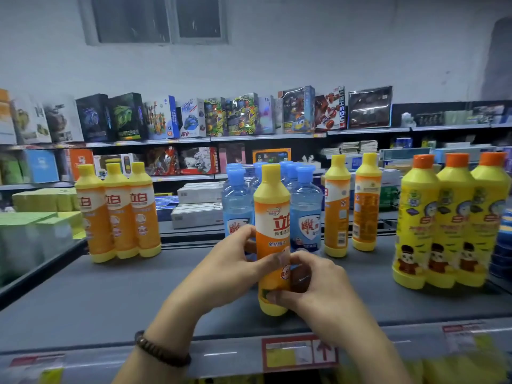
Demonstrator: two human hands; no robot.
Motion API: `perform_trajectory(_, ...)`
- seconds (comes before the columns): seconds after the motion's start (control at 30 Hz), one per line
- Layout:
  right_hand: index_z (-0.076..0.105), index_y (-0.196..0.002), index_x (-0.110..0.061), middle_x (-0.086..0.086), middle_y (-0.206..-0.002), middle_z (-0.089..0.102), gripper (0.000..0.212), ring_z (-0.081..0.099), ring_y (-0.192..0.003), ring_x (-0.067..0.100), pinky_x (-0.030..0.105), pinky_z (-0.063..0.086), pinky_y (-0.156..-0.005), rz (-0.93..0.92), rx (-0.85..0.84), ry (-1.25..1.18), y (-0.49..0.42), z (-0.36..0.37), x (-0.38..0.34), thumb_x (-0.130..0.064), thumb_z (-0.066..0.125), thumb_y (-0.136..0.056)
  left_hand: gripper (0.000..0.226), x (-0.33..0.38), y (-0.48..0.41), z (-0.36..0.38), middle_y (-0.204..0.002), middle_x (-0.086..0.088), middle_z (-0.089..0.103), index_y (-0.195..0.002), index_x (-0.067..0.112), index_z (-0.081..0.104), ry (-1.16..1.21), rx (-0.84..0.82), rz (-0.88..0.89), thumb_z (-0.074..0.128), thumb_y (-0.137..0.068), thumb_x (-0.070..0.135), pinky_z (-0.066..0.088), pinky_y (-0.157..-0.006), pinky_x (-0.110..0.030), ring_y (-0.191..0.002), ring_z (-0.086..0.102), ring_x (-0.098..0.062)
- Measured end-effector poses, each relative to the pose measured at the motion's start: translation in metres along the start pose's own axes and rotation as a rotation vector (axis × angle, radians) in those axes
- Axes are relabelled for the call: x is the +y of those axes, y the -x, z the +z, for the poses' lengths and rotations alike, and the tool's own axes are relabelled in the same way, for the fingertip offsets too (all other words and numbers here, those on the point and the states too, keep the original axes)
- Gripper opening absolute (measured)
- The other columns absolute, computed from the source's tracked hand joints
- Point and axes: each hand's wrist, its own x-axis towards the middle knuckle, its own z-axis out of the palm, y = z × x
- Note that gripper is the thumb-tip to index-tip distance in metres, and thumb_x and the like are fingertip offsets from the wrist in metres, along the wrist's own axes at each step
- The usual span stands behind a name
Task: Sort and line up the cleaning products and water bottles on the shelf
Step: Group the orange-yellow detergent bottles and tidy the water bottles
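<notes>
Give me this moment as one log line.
left hand: grips orange detergent bottle | right hand: grips same bottle lower | bottle: upright, before blue bottles | shelf: contact unclear

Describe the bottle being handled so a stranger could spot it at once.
On the grey shelf, look at the middle cluster of blue-capped bottles. Just in front of them is an orange bottle with a yellow cap. It alone is gripped by the left hand and right hand.

Blue bottles [304, 200], maybe six, partly hidden behind orange bottle [273, 212]; price tag [299, 353] blurred.
</notes>
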Motion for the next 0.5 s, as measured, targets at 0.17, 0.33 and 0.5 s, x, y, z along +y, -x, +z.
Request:
perform_trajectory(0.17, 0.060, -0.104, -0.037, -0.019, -0.100, 0.070, 0.050, 0.065, -0.091, -0.001, 0.020, 0.050, -0.073, 0.031, 0.046, 0.062, -0.010, 0.044, -0.031, -0.043, 0.097, -0.071, 0.043, -0.014, 0.012, -0.036, -0.102, 0.033, 0.073, -0.118, 0.045, 0.067, -0.089, 0.076, -0.013, 0.084, -0.080, 0.054, 0.066, -0.081, -0.027, -0.098, 0.073, 0.001)
perform_trajectory(0.33, 0.058, -0.108, -0.036, -0.016, -0.103, 0.066, 0.050, 0.065, -0.094, 0.005, 0.028, 0.057, -0.081, -0.030, 0.023, 0.173, -0.026, 0.095, -0.070, -0.047, 0.092, -0.073, 0.041, -0.032, 0.022, -0.096, -0.114, 0.022, 0.075, -0.127, 0.042, 0.064, -0.195, 0.085, -0.057, 0.080, -0.090, 0.049, 0.064, -0.090, -0.032, -0.105, 0.072, -0.004)
perform_trajectory(0.5, 0.066, -0.117, -0.036, -0.009, -0.110, 0.069, 0.043, 0.069, -0.098, 0.014, 0.039, 0.063, -0.087, -0.041, -0.072, 0.275, -0.050, 0.150, -0.110, -0.049, 0.086, -0.080, 0.043, -0.048, 0.033, -0.164, -0.117, 0.023, 0.069, -0.127, 0.044, 0.055, -0.293, 0.084, -0.108, 0.080, -0.092, 0.044, 0.066, -0.086, -0.034, -0.109, 0.067, -0.002)
